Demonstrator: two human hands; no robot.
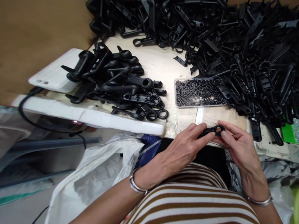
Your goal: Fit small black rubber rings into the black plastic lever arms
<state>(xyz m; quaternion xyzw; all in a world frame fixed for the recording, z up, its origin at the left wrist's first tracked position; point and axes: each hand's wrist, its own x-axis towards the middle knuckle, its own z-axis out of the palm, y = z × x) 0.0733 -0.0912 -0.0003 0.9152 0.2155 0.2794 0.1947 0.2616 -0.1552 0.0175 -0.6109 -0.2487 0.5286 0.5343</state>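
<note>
Just over the table's front edge, a black plastic arm-shaped part (211, 130) with a ring at its right end lies between my two hands. My left hand (184, 144) is closed on its left portion, the fingers laid along the top. At the ring end, my right hand (238, 141) pinches the part between thumb and fingers; whether a small piece is also in that pinch is hidden. Close beyond the hands stands a clear shallow box (177, 104) of tiny dark metal pieces (193, 90), probably screws.
Black plastic parts (112, 77) are piled on the left near a white box-shaped device (56, 70) with a black cable. A far larger heap of parts (233, 40) covers the back and right. White foam (93, 115) lines the left front edge; a green container (288, 132) sits far right.
</note>
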